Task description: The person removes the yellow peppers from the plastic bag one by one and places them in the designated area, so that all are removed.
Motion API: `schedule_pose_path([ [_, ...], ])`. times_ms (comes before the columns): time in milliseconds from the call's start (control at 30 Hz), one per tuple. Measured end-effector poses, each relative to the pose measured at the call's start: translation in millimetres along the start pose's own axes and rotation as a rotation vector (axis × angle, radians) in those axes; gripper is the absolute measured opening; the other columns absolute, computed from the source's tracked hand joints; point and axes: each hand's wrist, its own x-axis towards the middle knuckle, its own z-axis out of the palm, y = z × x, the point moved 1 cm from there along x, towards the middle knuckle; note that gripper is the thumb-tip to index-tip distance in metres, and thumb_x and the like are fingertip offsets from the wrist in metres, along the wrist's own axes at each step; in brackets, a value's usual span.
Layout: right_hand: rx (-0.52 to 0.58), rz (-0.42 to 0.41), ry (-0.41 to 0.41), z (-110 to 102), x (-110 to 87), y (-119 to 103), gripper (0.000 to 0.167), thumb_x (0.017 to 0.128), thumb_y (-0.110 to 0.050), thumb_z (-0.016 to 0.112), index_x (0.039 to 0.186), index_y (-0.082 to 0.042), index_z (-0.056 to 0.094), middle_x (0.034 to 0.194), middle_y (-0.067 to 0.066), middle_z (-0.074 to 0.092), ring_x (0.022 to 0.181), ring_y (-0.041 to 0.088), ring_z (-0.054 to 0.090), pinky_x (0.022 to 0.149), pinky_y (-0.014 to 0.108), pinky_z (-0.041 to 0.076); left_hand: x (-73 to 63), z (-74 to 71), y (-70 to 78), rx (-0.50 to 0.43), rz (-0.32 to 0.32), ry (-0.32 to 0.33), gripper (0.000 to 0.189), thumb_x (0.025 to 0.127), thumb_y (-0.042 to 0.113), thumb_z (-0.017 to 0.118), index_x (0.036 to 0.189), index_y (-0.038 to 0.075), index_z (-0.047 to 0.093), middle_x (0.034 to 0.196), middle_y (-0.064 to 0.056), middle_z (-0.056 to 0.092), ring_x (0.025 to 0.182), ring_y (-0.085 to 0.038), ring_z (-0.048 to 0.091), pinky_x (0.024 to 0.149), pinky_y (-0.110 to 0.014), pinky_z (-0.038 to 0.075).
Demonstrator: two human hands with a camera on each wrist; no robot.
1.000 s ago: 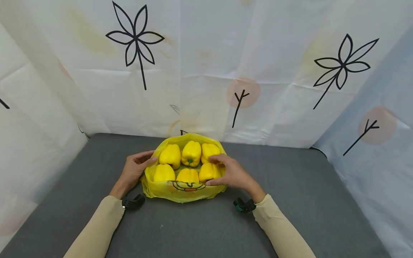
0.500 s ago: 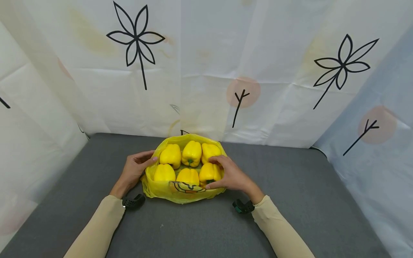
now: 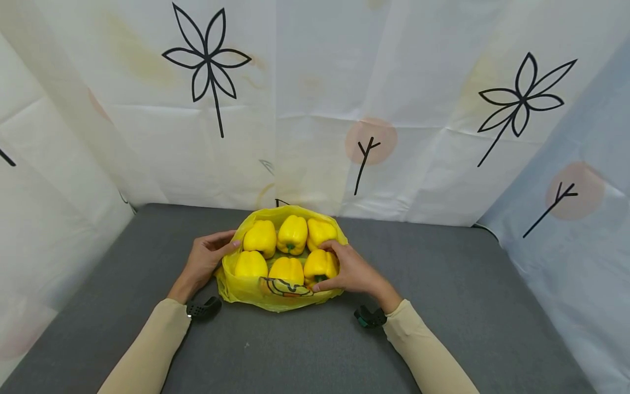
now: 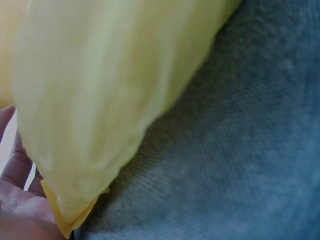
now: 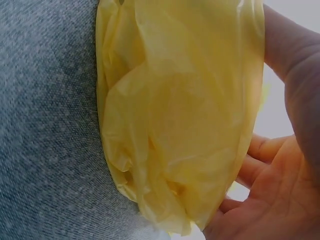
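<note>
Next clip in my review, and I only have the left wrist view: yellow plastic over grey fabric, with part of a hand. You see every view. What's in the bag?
Observer: In the head view, the yellow bag holds six yellow peppers.
Reviewer: And the other hand?
Observer: The right hand is curved round the right side of the near right pepper.
Reviewer: Any marking on the bag?
Observer: Yes, its near side carries a black-lined print with some orange.
</note>
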Motion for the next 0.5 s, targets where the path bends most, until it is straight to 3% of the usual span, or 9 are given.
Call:
schedule_pose_path([
  [500, -0.001, 0.036, -0.002, 1.4, -1.4, -5.1, 0.085, 0.077, -0.038, 0.090, 0.142, -0.001, 0.050, 0.133, 0.013, 0.058, 0.106, 0.022, 0.059, 0.088, 0.039, 0.052, -1.0, 0.3, -0.1, 0.002, -0.005, -0.006, 0.045, 0.095, 0.016, 0.074, 0.133, -0.006, 0.063, 0.111, 0.008, 0.072, 0.101, -0.011, 0.066, 0.083, -0.023, 0.057],
])
